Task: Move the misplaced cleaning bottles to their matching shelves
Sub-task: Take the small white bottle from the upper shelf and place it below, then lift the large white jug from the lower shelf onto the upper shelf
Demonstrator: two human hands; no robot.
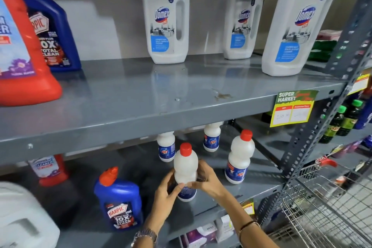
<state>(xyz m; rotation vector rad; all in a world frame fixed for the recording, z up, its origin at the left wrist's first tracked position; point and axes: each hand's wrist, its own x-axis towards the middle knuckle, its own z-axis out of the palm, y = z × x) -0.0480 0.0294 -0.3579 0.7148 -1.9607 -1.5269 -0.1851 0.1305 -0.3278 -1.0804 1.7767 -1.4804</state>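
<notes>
Gripping white bottle [185, 169], Harpic bottle [118, 199] beside

Grey metal shelving [161, 94], perforated uprights [314, 133]; plain grey back wall [104, 6]; wire trolley [330, 213] at right.

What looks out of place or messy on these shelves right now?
A blue Harpic bottle stands on the lower shelf near the small white red-capped bottles, which looks mismatched. The upper shelf has a brownish stain. Both hands hold one white bottle.
</notes>
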